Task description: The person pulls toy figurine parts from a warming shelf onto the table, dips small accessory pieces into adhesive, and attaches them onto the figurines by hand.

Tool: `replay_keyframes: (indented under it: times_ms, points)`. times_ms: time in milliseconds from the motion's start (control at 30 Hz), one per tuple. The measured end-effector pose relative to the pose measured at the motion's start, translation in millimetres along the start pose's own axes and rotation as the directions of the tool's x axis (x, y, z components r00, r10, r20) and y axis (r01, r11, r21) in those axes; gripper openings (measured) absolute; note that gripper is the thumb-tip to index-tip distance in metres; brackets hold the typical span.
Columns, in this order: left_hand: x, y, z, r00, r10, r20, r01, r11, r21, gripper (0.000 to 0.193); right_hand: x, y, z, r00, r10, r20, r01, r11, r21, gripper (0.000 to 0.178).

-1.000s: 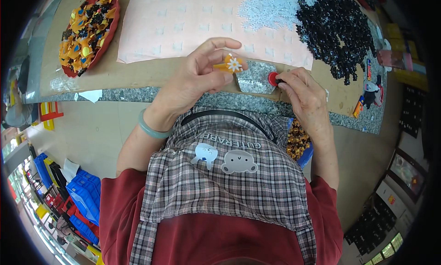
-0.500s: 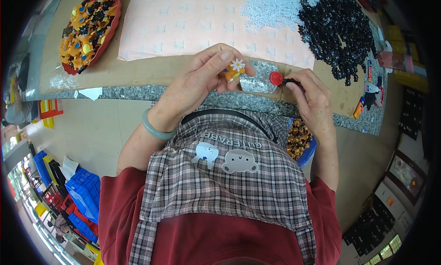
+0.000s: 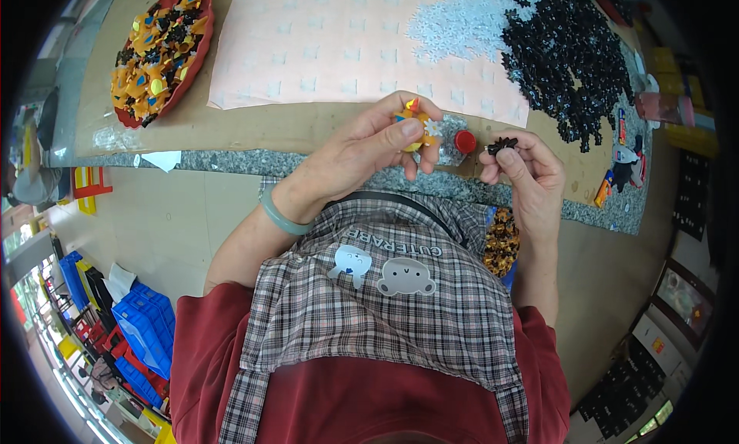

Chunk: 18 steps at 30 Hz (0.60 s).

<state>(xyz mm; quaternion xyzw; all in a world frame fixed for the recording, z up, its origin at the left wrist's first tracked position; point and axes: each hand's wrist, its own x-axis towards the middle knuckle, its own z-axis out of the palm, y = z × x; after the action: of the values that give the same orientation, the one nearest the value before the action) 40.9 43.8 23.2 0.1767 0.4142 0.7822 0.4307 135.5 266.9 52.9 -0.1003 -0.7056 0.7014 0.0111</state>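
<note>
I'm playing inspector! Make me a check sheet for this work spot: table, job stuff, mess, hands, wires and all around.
Surface: brown cardboard on a speckled table, with a pink sheet on top.
Job's things: orange piece with a white flower; black piece; round red thing between the hands.
Clutter: white pile and black pile side by side; red dish full of mixed pieces; white scrap at the table's edge.
Hands: left hand pinches the orange piece; right hand pinches the black piece.
Cables: nothing seen.
Surroundings: blue crate on the left.
</note>
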Motion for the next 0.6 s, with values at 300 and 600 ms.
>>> replay_keyframes:
  times_ms: [300,600]
  points:
    - [3.6,-1.3,12.6,0.997,-0.036,-0.066,0.030,0.996,-0.082,0.031,-5.5,-12.5,35.6,0.995,-0.096,0.039,0.095,0.995,0.014,0.014]
    - [4.4,-10.6,18.2,0.959,-0.012,-0.285,0.069,0.979,0.194,0.035,-7.1,-1.9,53.0,0.929,-0.352,0.116,0.365,0.814,-0.453,0.017]
